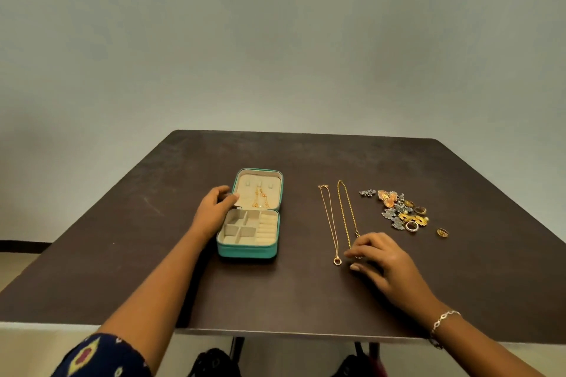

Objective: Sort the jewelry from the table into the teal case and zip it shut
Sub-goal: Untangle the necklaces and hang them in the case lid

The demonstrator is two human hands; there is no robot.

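Observation:
The teal case (245, 249) lies open on the dark table (275, 294), lid flat at the back with a gold chain (260, 197) hanging inside it. My left hand (214, 208) grips the case's left edge at the hinge. Two gold necklaces lie stretched out right of the case: a thin one (329, 220) and a thicker one (346, 214). My right hand (379, 260) pinches the near end of the thicker necklace, where its pendant lies. A pile of earrings and rings (401, 213) sits further right, with one gold ring (442, 232) apart.
The case's lower half has beige compartments and ring rolls, holding nothing that I can see. The table's near edge runs just below my forearms. A plain wall stands behind the table. A bracelet is on my right wrist (444, 320).

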